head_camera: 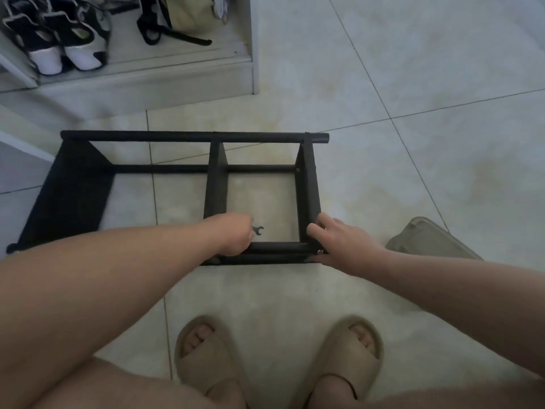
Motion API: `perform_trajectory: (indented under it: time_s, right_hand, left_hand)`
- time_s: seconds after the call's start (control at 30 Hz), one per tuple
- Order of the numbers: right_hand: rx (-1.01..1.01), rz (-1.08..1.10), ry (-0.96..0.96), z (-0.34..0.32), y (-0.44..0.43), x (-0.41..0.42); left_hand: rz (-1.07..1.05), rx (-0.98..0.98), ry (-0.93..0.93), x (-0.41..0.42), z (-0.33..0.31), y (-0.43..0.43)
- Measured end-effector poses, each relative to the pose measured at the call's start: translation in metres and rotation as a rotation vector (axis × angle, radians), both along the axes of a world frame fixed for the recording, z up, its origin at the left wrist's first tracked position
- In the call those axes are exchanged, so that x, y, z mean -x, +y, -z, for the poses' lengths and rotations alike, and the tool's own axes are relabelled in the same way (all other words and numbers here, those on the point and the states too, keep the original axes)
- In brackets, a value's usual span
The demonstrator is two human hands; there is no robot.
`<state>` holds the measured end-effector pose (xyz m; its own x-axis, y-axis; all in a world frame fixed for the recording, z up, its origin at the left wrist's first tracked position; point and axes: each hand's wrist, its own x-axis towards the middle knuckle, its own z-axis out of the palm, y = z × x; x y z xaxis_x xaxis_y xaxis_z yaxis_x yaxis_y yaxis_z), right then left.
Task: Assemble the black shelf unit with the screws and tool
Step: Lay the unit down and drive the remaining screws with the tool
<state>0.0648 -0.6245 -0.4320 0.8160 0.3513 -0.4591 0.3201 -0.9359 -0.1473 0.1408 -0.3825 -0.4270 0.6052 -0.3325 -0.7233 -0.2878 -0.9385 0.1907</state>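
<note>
The black shelf unit [194, 137] lies on its side on the tiled floor, its tubes and flat panels forming an open frame. My left hand [233, 234] is curled around a small black wrench [258, 230], whose open jaw sticks out to the right just above the near tube. At the frame's near right corner my right hand [339, 237] grips the upright panel and the tube's end. A silver screw head [319, 251] shows at that corner, under my right hand.
A white cabinet [177, 75] stands at the back left with black-and-white shoes [56, 39] and a yellow bag on its low shelf. A beige slipper [427, 240] lies to the right of the frame. My slippered feet [277, 358] stand close to the near tube.
</note>
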Motion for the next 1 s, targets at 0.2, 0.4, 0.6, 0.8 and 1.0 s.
perform_trajectory:
  time_s: [0.2, 0.4, 0.6, 0.8, 1.0]
  right_hand:
    - [-0.029, 0.031, 0.055, 0.015, -0.004, 0.007]
    - [0.01, -0.002, 0.123, -0.009, -0.012, -0.005]
    - [0.104, 0.063, 0.063, -0.072, -0.031, 0.001]
    - [0.105, 0.129, -0.021, -0.111, -0.029, 0.028]
    - [0.185, 0.102, 0.055, -0.101, -0.02, 0.033]
  left_hand:
    - [0.073, -0.062, 0.03, 0.003, 0.015, -0.003]
    - [0.105, -0.047, 0.005, -0.002, -0.018, -0.009]
    - [0.101, 0.038, -0.096, 0.004, -0.091, -0.022]
    - [0.016, 0.228, -0.151, 0.021, -0.138, -0.039]
    - [-0.08, 0.255, -0.141, 0.013, -0.127, -0.047]
